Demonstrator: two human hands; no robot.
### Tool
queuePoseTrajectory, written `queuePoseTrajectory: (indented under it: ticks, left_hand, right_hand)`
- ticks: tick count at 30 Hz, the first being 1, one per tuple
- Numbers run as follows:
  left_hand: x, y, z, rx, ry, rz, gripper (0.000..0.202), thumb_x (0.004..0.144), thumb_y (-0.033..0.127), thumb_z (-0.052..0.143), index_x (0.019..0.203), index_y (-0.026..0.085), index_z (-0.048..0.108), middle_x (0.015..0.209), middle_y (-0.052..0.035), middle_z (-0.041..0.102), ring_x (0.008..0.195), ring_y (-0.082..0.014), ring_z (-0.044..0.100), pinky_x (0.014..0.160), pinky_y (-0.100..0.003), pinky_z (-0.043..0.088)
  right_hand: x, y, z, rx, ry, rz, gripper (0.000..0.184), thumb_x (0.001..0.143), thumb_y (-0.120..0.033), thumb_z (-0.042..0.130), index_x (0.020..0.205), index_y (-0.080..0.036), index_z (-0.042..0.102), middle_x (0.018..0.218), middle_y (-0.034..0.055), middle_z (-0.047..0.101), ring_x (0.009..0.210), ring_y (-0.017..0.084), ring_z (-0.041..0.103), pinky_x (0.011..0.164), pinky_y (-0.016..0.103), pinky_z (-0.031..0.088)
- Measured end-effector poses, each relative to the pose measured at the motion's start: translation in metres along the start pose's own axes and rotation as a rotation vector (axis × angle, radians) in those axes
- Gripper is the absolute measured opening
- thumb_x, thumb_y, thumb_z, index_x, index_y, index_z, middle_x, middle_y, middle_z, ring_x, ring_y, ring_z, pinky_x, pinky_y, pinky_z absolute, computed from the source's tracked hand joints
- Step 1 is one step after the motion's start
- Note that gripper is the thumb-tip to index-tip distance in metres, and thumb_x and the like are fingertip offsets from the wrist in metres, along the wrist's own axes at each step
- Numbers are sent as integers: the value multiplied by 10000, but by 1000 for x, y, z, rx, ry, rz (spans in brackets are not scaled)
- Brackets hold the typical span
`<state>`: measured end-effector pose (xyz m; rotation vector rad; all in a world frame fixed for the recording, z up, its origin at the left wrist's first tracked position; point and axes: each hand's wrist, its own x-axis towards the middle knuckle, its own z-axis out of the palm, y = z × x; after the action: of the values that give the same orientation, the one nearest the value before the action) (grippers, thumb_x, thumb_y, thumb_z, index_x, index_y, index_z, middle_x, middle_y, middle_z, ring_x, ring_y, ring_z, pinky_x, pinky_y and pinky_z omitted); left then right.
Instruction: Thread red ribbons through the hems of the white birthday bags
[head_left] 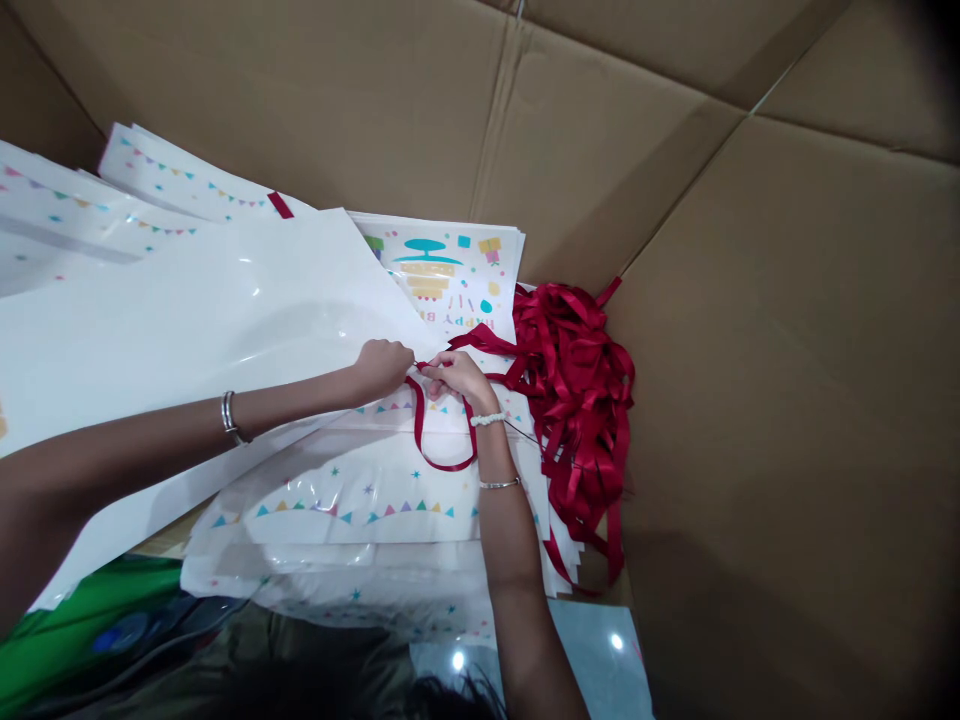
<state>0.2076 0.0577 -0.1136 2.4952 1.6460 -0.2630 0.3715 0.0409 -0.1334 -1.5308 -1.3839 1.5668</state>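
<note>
Ribbon (448, 466), limp, slick: I pinch it at the loop's twelve o'clock, left hand (384, 366) and right hand (456, 376) closed.

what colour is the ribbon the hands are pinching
Dark red and glossy. The ribbon shows best in the head view.

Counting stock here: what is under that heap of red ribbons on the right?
The ribbon heap overlaps the stack of printed bags on its left and lies on brown cardboard on its right. Anything beneath its middle is covered.
</note>
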Motion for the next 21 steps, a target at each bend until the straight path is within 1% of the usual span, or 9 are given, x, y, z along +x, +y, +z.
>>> queuePoseTrajectory:
  ticks: [3,6,8,12,16,18,21]
  left_hand:
    - [2,-7,-5,37,8,-84,232,870,266,644,982,156,814,1001,-182,761,1019,-340,713,824,-331,470]
    - [8,-21,-5,-34,18,-81,200,830,267,665,926,195,826,967,-123,781,949,-298,718,743,-283,450]
    - [15,-33,-1,-133,34,-71,175,802,289,688,875,210,827,893,-82,788,865,-262,714,685,-261,432]
    - [27,-56,10,-417,47,3,138,760,317,720,756,212,810,733,-31,766,710,-206,691,620,-238,424]
    - [29,-73,15,-690,9,65,159,714,361,775,695,204,798,653,-28,736,644,-207,677,580,-243,440]
    - [27,-78,15,-777,20,136,181,698,384,806,683,205,791,650,-41,734,654,-212,678,578,-250,445]
    - [23,-82,14,-862,37,253,225,726,419,808,689,200,774,647,-59,729,667,-211,680,583,-258,452]
  right_hand:
    - [-2,-2,0,3,-3,-8,249,968,-155,706,775,-146,548,514,-1,624,424,91,603,347,134,220]
    - [-1,-1,0,12,-8,-15,248,966,-138,698,772,-146,543,510,-1,620,433,97,613,348,135,220]
    - [0,0,0,11,-12,-24,251,975,-117,669,765,-147,534,507,2,618,435,96,613,353,134,217]
    - [3,3,2,7,-17,-35,240,979,-97,624,769,-154,524,519,5,627,444,96,616,356,133,213]
    - [6,6,7,2,-26,-28,227,930,-116,684,772,-157,527,523,2,629,465,110,635,357,130,239]
    - [8,7,10,1,-31,-38,232,903,-148,726,770,-157,536,517,-3,624,458,110,631,364,124,276]
    - [9,9,13,16,-27,-55,255,867,-186,775,761,-159,545,516,-12,622,453,106,623,401,121,381]
